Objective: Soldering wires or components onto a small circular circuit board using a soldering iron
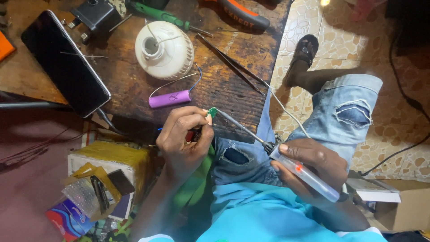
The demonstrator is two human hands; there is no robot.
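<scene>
My left hand [183, 139] pinches a small green circuit board [212, 112] at the front edge of the wooden table [233, 85]. In my right hand [313, 163] is a soldering iron [301, 172] with a clear handle and a red light; its metal tip reaches up-left and touches the green board. A purple cylindrical battery cell [170, 98] with thin wires lies on the table just above my left hand. Behind it sits a white bulb housing [165, 50].
A black phone [65, 62] lies at the table's left. A black adapter [95, 14], a green screwdriver [165, 17], orange-handled pliers [244, 13] and tweezers [230, 62] lie along the back. Boxes with small parts [101, 179] stand lower left, a cardboard box [405, 208] lower right.
</scene>
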